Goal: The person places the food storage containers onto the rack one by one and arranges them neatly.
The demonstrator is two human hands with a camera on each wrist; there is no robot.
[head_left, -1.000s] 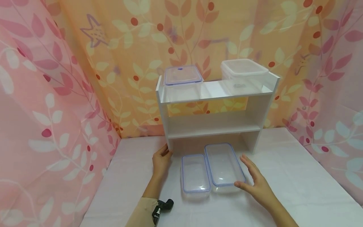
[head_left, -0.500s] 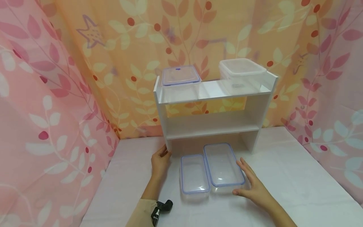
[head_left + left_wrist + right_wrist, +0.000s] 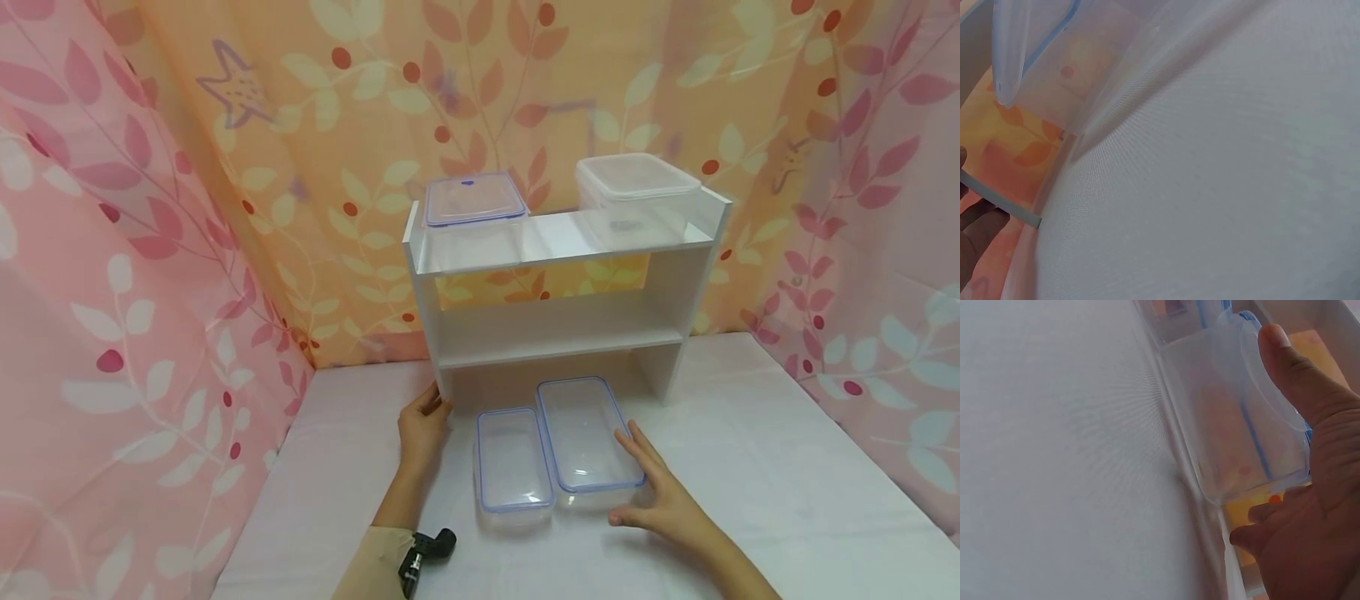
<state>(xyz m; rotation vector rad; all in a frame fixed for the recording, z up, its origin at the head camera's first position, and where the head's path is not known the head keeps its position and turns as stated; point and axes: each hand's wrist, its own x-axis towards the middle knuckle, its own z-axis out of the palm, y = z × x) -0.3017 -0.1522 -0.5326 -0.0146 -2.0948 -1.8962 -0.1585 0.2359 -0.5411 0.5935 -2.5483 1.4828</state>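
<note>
My left hand point(image 3: 422, 429) pinches the lower front edge of the white shelf's left side panel point(image 3: 997, 200), thumb on one face and fingers on the other in the left wrist view. My right hand point(image 3: 663, 500) is spread at the near right corner of the larger clear food container point(image 3: 591, 433), which has a blue-rimmed lid. Its thumb extends in front of the container, and its fingers lie along the right side; whether they touch it I cannot tell. Left of that container lies a smaller blue-rimmed food container point(image 3: 514, 458), close beside it.
On top of the white shelf point(image 3: 558, 333) stand a blue-lidded container point(image 3: 476, 200) at left and a white-lidded container point(image 3: 637, 177) at right. A white cloth covers the table point(image 3: 750, 433). Patterned curtains point(image 3: 262, 167) enclose the back and sides.
My right hand has moved slightly left, closer to the larger container's right side. The left hand keeps its hold on the shelf panel. The head view has shifted slightly.
</note>
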